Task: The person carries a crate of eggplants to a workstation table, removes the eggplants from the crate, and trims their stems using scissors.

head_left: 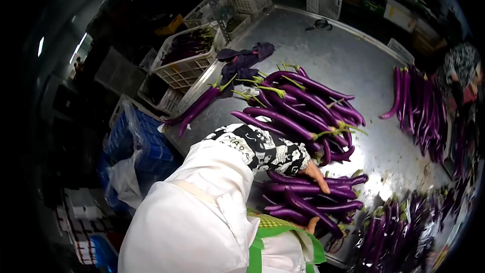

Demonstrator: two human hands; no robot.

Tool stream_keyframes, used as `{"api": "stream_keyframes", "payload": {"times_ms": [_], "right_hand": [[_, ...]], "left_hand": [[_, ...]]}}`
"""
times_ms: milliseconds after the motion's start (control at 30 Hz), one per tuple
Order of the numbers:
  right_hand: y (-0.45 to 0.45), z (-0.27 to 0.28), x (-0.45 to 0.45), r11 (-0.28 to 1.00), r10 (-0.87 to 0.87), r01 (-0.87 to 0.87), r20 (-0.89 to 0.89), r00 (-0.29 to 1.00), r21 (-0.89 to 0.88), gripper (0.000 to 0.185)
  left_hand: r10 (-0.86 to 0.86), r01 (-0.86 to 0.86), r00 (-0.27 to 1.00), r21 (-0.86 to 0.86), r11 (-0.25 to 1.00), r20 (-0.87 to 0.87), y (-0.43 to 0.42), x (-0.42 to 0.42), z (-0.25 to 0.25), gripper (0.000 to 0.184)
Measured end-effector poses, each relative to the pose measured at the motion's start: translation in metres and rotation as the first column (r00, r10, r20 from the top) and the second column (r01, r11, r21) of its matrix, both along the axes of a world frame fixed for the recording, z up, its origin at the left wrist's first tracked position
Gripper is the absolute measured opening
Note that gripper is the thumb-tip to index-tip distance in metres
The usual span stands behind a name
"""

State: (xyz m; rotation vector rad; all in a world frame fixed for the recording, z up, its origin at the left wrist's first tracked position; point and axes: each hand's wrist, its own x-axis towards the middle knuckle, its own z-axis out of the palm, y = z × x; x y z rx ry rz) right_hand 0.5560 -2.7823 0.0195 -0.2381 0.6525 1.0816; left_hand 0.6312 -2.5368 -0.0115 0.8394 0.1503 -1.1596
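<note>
A bunch of long purple eggplants (298, 192) lies at the near edge of the metal table, between my two hands. My left hand (317, 176), below a black-and-white patterned sleeve, curves over the far side of the bunch with its fingers against the eggplants. On the near side, my right hand (311, 225) grips the bunch; only part of it shows beside a green-edged apron, and its other fingers are hidden. Just beyond my left hand rests a larger heap of eggplants (298, 106) with green stems. A pair of red-handled scissors (335, 245) seems to lie near my right hand.
Dark cloth (245, 60) and two separate eggplants (199, 106) lie along the table's left edge. Black scissors (321, 25) rest at the back of the metal table (303, 35). Crates (184, 71) stand at left. More eggplants (419, 106) and bagged ones (394, 237) lie right, near another person (457, 65).
</note>
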Motion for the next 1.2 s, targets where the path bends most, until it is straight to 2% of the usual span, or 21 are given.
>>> {"api": "stream_keyframes", "payload": {"times_ms": [167, 233, 300, 367, 433, 533, 567, 633, 667, 700, 733, 767, 800, 833, 900, 967, 1000, 1033, 1100, 1200], "right_hand": [[-0.006, 0.013, 0.007, 0.990, 0.080, -0.069, 0.088, 0.993, -0.121, 0.057], [-0.007, 0.018, 0.005, 0.988, 0.085, -0.070, 0.109, 0.990, -0.135, 0.058], [0.000, 0.025, 0.002, 0.991, 0.046, -0.029, 0.119, 0.992, -0.134, 0.060], [0.005, 0.031, 0.000, 0.995, 0.017, -0.005, 0.112, 0.994, -0.103, 0.061], [0.012, 0.045, 0.004, 0.998, 0.012, -0.007, 0.089, 0.996, -0.054, 0.063], [0.014, 0.073, 0.018, 0.999, -0.032, 0.032, 0.097, 0.995, 0.004, 0.061], [0.011, 0.071, 0.021, 0.999, -0.049, 0.051, 0.207, 0.977, -0.003, 0.057], [0.004, 0.061, 0.032, 0.997, -0.067, 0.072, 0.309, 0.949, -0.004, 0.053], [0.003, 0.052, 0.042, 0.990, -0.018, 0.087, 0.506, 0.863, -0.114, 0.049], [0.001, 0.045, 0.053, 0.967, 0.057, 0.126, 0.671, 0.740, -0.222, 0.045], [-0.008, 0.042, 0.075, 0.867, 0.449, 0.120, 0.862, 0.235, -0.484, 0.042], [0.012, 0.071, 0.096, 0.980, 0.045, 0.096, 0.671, 0.740, -0.172, 0.044], [0.023, 0.099, 0.117, 0.993, -0.026, 0.094, 0.662, 0.749, -0.067, 0.048], [0.032, 0.096, 0.132, 0.990, 0.000, 0.093, 0.666, 0.746, -0.104, 0.057], [0.051, 0.123, 0.157, 0.995, -0.016, 0.074, 0.601, 0.799, -0.072, 0.066], [0.070, 0.123, 0.169, 0.988, -0.090, 0.144, 0.583, 0.808, -0.047, 0.073], [0.079, 0.130, 0.175, 0.979, -0.181, 0.204, 0.523, 0.833, 0.014, 0.066], [0.086, 0.134, 0.185, 0.977, -0.189, 0.213, 0.522, 0.832, 0.013, 0.066], [0.103, 0.139, 0.203, 0.977, -0.209, 0.197, 0.566, 0.798, 0.083, 0.061], [0.126, 0.147, 0.243, 0.972, -0.236, 0.180, 0.651, 0.721, 0.153, 0.050]], "left_hand": [[0.026, -0.025, 1.000, -0.031, 0.999, 0.010, -0.008, 0.001, 0.001, 0.064], [-0.008, 0.009, 1.000, -0.043, 0.999, 0.016, -0.002, -0.004, 0.036, 0.066], [-0.026, 0.026, 1.000, -0.037, 0.999, 0.006, -0.002, -0.006, 0.045, 0.065], [0.070, -0.089, 0.980, 0.095, 0.992, 0.187, -0.003, -0.009, 0.073, 0.069], [0.036, -0.058, 0.985, 0.126, 0.990, 0.168, -0.002, -0.008, 0.087, 0.083], [0.060, -0.106, 0.963, 0.163, 0.981, 0.262, -0.007, -0.002, 0.109, 0.089], [0.062, -0.111, 0.963, 0.175, 0.978, 0.264, -0.008, 0.004, 0.117, 0.091], [0.106, -0.186, 0.929, 0.201, 0.962, 0.354, -0.012, 0.016, 0.140, 0.094], [0.178, -0.271, 0.909, 0.212, 0.939, 0.377, -0.014, 0.022, 0.151, 0.089], [0.175, -0.281, 0.913, 0.257, 0.924, 0.369, -0.014, 0.033, 0.169, 0.085], [0.196, -0.317, 0.891, 0.251, 0.915, 0.409, -0.013, 0.045, 0.183, 0.086], [0.217, -0.354, 0.865, 0.243, 0.903, 0.453, -0.011, 0.059, 0.191, 0.087], [0.218, -0.389, 0.833, 0.258, 0.884, 0.508, -0.008, 0.074, 0.190, 0.086], [0.217, -0.424, 0.799, 0.270, 0.865, 0.561, -0.007, 0.086, 0.189, 0.085], [0.194, -0.478, 0.761, 0.335, 0.812, 0.619, -0.006, 0.107, 0.206, 0.081], [0.204, -0.471, 0.793, 0.366, 0.803, 0.574, 0.002, 0.121, 0.206, 0.079], [0.219, -0.487, 0.797, 0.384, 0.785, 0.563, 0.006, 0.127, 0.213, 0.078], [0.229, -0.495, 0.801, 0.399, 0.772, 0.553, 0.013, 0.132, 0.215, 0.076], [0.303, -0.531, 0.792, 0.353, 0.770, 0.530, 0.025, 0.139, 0.236, 0.072], [0.430, -0.667, 0.697, 0.301, 0.681, 0.573, 0.038, 0.156, 0.255, 0.067]]}}
